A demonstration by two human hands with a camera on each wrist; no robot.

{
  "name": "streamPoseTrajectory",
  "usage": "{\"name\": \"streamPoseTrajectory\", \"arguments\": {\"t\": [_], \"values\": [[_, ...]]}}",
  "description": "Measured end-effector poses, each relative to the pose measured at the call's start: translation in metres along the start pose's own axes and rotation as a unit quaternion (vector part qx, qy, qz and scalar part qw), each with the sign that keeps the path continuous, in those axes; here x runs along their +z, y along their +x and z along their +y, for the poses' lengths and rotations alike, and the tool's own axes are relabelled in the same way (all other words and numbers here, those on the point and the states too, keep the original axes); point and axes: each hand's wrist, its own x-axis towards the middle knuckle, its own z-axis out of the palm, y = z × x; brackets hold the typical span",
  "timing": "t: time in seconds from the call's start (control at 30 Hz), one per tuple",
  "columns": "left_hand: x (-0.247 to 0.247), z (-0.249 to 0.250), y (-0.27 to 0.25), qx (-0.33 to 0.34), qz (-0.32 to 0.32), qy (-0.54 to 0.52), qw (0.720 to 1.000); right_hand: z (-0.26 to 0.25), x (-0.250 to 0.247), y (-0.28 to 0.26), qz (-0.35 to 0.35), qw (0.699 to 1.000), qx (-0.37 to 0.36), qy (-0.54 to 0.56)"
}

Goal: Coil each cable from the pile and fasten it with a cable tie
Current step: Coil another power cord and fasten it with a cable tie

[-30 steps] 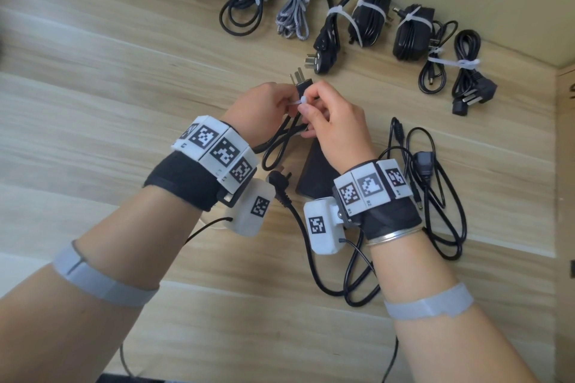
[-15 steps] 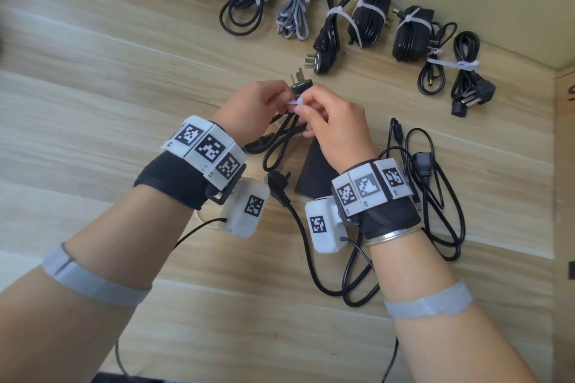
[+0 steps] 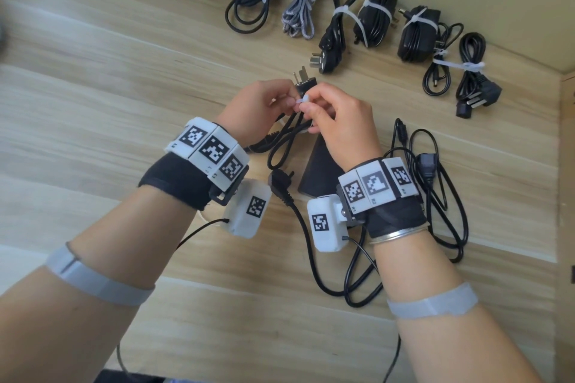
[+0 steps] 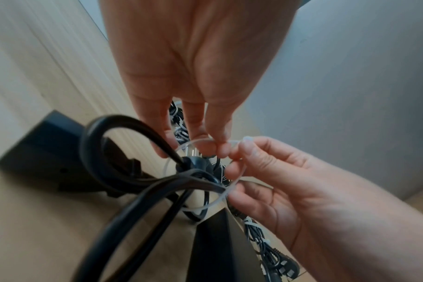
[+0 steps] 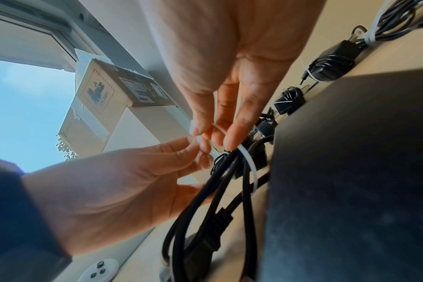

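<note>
loose cables [image 3: 435,227] lie near right on the table [image 3: 124,87], around a black adapter [image 3: 317,171]. above it, both hands meet. the left hand [image 3: 252,109] pinches one end of a white tie [image 4: 205,175], the right hand [image 3: 342,124] pinches the other end; the tie hangs as a wide loop round the folded black cable [image 3: 286,140], whose plug [image 3: 303,81] pokes out past the fingers. far along the wall sits a row of tied bundles [image 3: 357,19].

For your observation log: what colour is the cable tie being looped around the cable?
White, slightly see-through; the cable tie shows best in the left wrist view.
</note>
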Motion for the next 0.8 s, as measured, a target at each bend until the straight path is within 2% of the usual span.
{"name": "streamPoseTrajectory", "arguments": {"t": [0.33, 0.8], "values": [[-0.0014, -0.0025, -0.0016, 0.005, -0.024, -0.026, 0.999, -0.0004, -0.0013, -0.0027, -0.004, 1.0, 0.003, 0.0], [-0.0001, 0.0001, -0.0032, -0.001, -0.025, -0.023, 0.999, -0.0019, 0.0007, -0.0048, 0.012, 1.0, -0.007, -0.006]]}}
